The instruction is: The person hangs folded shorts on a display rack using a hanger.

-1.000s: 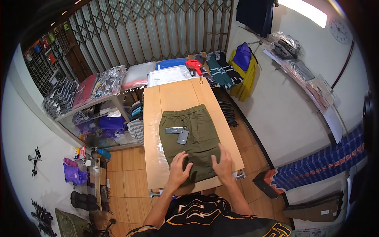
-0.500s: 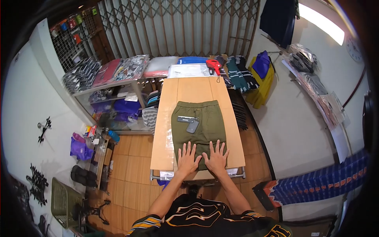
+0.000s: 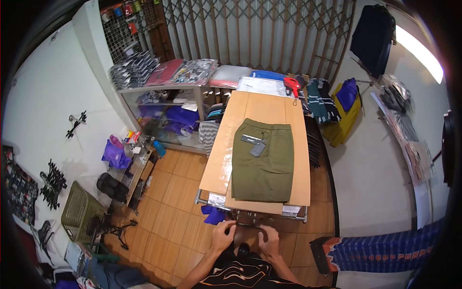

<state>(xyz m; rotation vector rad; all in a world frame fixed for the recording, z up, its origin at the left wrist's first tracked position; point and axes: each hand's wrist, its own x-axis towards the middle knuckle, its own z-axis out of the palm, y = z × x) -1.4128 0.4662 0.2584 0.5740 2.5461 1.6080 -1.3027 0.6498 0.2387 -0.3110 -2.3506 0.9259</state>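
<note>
Folded olive-green shorts lie flat on the cardboard-topped table, waistband toward the far end. A dark hang tag and a grey tag rest on their upper left. Both of my hands are off the shorts, in front of the table's near edge. My left hand has its fingers curled in near the dark brown thing under the edge. My right hand is similarly curled a little to its right. Whether either hand holds that dark thing is hidden.
The cardboard top sits on a metal-framed table. A red tape dispenser lies at its far end. Packaged clothes top a glass cabinet to the left. A green basket stands lower left, and blue fabric hangs at right.
Both hands have left the shorts and drawn back below the table's near edge, curling from flat. The shorts' lower end now lies straight and flat. The view has turned left.
</note>
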